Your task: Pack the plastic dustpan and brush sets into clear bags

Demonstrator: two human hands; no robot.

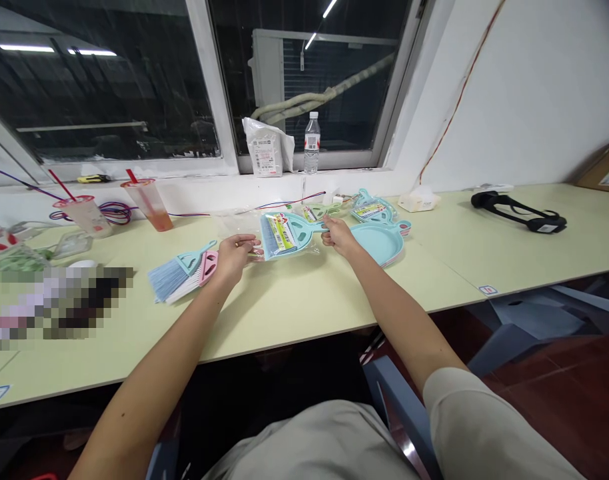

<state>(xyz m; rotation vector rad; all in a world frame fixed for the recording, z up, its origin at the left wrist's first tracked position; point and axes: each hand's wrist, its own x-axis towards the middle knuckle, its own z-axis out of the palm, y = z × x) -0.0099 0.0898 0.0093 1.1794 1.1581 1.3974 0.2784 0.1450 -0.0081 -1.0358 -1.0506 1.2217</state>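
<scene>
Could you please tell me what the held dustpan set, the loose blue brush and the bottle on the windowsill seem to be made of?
Held dustpan set: probably smooth moulded plastic, given its even pale-blue colour.
Blue brush: likely plastic with synthetic bristles, judging by their uniform blue.
Water bottle: apparently clear, glossy plastic, being see-through.

Brightly, evenly lit indoors, against dark window panes (99,93).
Streaked with white tube-light reflections (26,48) on the panes; only softly shadowed on the table (294,307); stretched wide-angle toward the edges; coarsely pixelated in a patch (89,303) at left.
</scene>
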